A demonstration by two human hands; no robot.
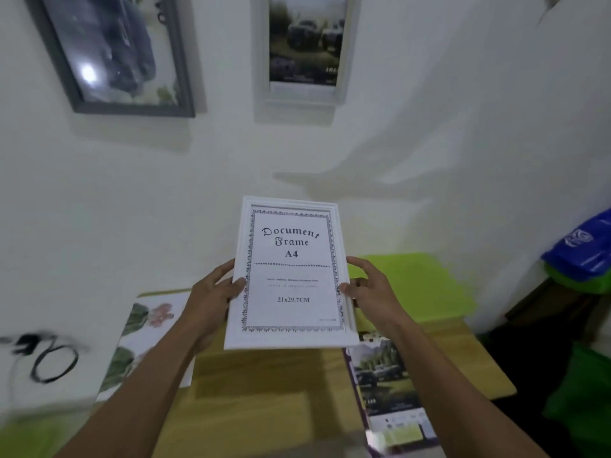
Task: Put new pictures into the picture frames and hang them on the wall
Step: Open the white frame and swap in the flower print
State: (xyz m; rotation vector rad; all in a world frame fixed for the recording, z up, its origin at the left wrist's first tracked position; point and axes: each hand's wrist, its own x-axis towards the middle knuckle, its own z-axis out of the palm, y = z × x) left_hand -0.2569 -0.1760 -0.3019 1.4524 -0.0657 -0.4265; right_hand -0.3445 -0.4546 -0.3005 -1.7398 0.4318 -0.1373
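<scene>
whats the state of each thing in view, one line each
white document frame, held above the table, stock A4 insert inside
left hand, gripping the frame's left edge
right hand, gripping the frame's right edge
grey frame, hanging, picture inside
white wall frame, hanging, picture inside
flower print, lying flat on the table
car print, lying flat on the table

White frame (pixel 291 276), "Document Frame A4" insert, upright at centre. Grey frame (pixel 112 51) at 11 o'clock and pale frame (pixel 305 44) at 12 hang on the wall (pixel 429 110); flower print (pixel 145 325) at 8 and car print (pixel 383 375) at 5 lie flat.
</scene>
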